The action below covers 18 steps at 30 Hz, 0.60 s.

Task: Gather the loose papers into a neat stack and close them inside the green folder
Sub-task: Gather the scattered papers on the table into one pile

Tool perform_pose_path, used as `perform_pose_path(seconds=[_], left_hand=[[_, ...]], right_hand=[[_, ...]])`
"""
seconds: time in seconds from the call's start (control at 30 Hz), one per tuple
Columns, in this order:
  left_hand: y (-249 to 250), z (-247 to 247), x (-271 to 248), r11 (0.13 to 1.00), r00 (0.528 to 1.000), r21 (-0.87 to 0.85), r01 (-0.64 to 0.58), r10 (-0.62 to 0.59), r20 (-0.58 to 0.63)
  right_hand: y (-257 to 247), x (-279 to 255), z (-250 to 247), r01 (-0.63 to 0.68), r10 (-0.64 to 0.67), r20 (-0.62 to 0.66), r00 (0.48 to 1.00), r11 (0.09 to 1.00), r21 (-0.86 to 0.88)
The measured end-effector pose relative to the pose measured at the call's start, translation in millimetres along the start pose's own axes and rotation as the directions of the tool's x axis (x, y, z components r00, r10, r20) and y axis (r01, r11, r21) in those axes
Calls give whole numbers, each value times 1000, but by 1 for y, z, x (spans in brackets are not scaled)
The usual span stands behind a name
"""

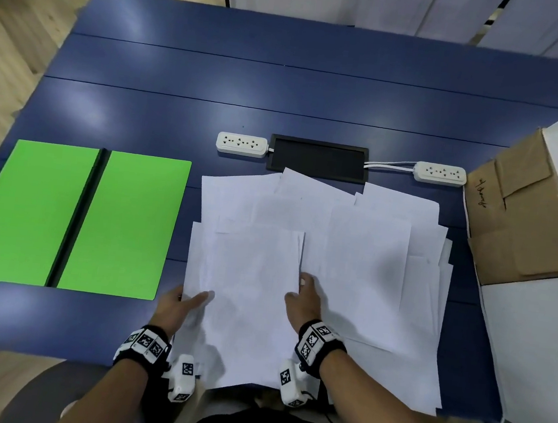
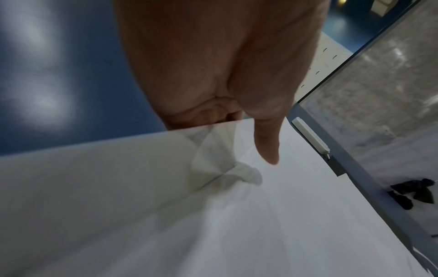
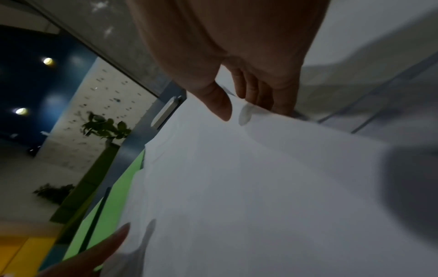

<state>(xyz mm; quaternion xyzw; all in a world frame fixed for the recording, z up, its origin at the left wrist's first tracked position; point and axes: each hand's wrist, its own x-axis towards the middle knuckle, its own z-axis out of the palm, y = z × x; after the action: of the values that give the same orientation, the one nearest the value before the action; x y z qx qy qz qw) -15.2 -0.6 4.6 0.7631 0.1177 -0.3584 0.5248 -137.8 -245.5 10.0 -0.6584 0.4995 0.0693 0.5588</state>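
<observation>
The green folder (image 1: 125,222) lies open and flat on the left of the blue table (image 1: 283,91), its dark spine down the middle. Several white loose papers (image 1: 369,255) are spread over the centre and right. A small pile of sheets (image 1: 250,277) sits on top near me. My left hand (image 1: 189,300) pinches its left edge, thumb (image 2: 267,142) on top and fingers underneath. My right hand (image 1: 303,298) pinches its right edge, thumb (image 3: 218,101) above the sheet (image 3: 237,187) and fingers curled under. The folder (image 3: 118,187) shows beyond the pile.
Two white power strips (image 1: 241,144) (image 1: 440,173) flank a black cable hatch (image 1: 317,158) behind the papers. A cardboard box (image 1: 525,216) and a white box (image 1: 532,341) stand along the right edge. Some papers overhang the table's front edge.
</observation>
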Motion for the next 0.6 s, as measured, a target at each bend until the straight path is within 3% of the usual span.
perform_pose_path(seconds=[0.07, 0.17, 0.2, 0.27, 0.33, 0.4, 0.43, 0.5, 0.6], left_hand=[[-4, -2, 1, 1000, 1000, 19, 2, -3, 23], [-15, -7, 10, 997, 1000, 71, 0, -2, 27], [-16, -8, 12, 996, 1000, 94, 0, -2, 24], [-18, -9, 15, 991, 1000, 137, -8, 6, 13], [-19, -8, 18, 987, 1000, 161, -16, 17, -3], [-20, -7, 20, 982, 1000, 189, -17, 20, -16], [-21, -8, 22, 979, 1000, 201, -15, 19, -21], [-22, -7, 24, 976, 1000, 215, -11, 16, -23], [-24, -7, 26, 974, 1000, 227, 3, 4, -30]], right_hand=[[-5, -6, 11, 50, -43, 131, 991, 998, -48], [-10, -7, 14, 226, -173, 287, 942, 960, -165], [-10, -5, 7, 262, -209, 271, 940, 948, -180], [-1, 8, -16, 264, -255, 67, 965, 931, -252], [7, 25, -57, 117, -218, -254, 942, 925, -361], [17, 38, -103, -214, 16, -487, 873, 911, -353], [20, 43, -123, -351, 152, -540, 828, 891, -289], [26, 49, -151, -467, 301, -546, 782, 863, -194], [30, 52, -158, -463, 306, -498, 812, 856, -228]])
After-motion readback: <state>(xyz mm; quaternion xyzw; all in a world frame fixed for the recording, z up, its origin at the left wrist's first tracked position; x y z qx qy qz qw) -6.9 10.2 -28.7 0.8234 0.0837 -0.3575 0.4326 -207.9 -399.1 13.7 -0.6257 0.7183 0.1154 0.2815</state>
